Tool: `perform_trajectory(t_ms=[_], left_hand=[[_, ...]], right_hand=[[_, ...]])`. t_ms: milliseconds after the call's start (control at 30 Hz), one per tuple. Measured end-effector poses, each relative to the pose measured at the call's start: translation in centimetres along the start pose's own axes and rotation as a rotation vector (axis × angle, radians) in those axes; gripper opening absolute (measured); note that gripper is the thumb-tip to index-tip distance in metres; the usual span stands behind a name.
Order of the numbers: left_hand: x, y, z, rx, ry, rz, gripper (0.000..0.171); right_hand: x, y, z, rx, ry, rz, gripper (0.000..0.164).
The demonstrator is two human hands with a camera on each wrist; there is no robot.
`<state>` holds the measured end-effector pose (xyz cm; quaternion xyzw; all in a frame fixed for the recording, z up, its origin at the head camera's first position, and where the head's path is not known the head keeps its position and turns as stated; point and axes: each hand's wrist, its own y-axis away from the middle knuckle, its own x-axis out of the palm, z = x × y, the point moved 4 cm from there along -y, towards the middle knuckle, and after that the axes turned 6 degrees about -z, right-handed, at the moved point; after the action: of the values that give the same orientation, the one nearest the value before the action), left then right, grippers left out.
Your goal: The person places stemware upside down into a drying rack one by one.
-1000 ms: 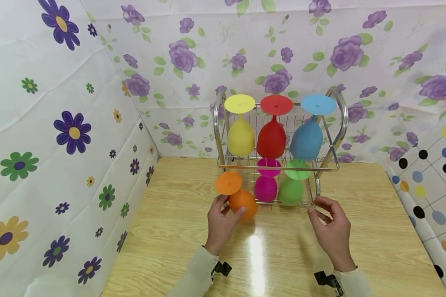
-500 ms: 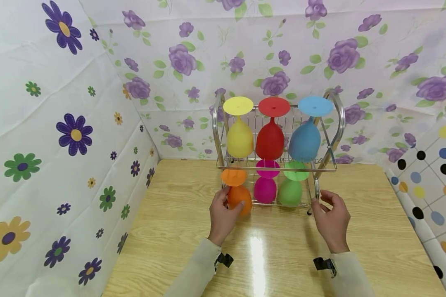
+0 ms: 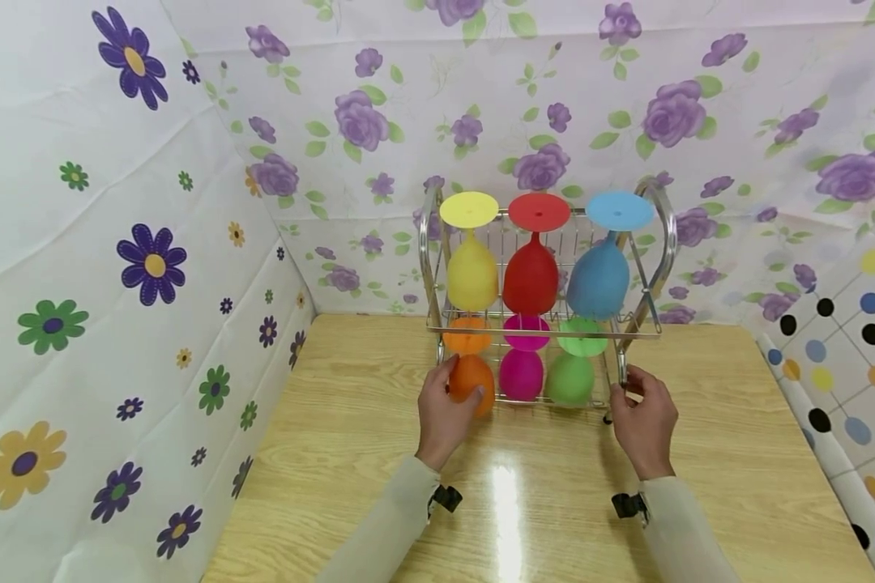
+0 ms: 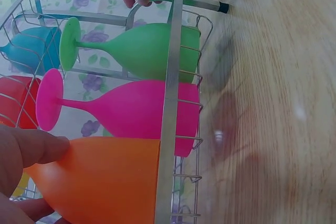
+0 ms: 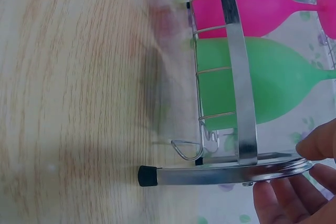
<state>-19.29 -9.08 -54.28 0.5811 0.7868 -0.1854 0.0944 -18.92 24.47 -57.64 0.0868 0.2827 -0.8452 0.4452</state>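
Observation:
My left hand (image 3: 441, 417) grips an orange plastic goblet (image 3: 475, 376) by its bowl, thumb in front. This goblet is upside down, base up, at the left end of the lower tier of a two-tier metal rack (image 3: 539, 332). Whether its rim rests on the wires cannot be told. Beside it stand an upturned magenta goblet (image 3: 521, 375) and a green goblet (image 3: 571, 380). With thumb and fingers, my right hand (image 3: 645, 417) holds the rack's right side frame (image 5: 231, 174) low down. Upturned yellow (image 3: 471, 275), red (image 3: 530, 275) and blue (image 3: 598, 279) goblets fill the upper tier.
The rack stands on a wood-grain table (image 3: 364, 421), close to a flowered cloth backdrop (image 3: 364, 194). A patterned cloth wall (image 3: 153, 364) borders the left side, and a dotted cloth (image 3: 846, 372) borders the right. The upper tier's front bar overhangs the lower goblets.
The orange goblet, tilted and in front of the rack a second ago, has gone back and right with my left hand and turned upright on its rim. My right hand has shifted slightly up the frame.

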Motion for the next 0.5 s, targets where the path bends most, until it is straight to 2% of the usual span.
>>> perform_trajectory(t_ms=[233, 500], left_hand=[[0.9, -1.1, -0.3, 0.034, -0.02, -0.004, 0.063], [1.9, -2.2, -0.1, 0.098, -0.075, -0.055, 0.061]], right_hand=[[-0.1, 0.0, -0.1, -0.016, 0.004, -0.021, 0.038], [0.1, -0.1, -0.2, -0.019, 0.012, -0.024, 0.039]])
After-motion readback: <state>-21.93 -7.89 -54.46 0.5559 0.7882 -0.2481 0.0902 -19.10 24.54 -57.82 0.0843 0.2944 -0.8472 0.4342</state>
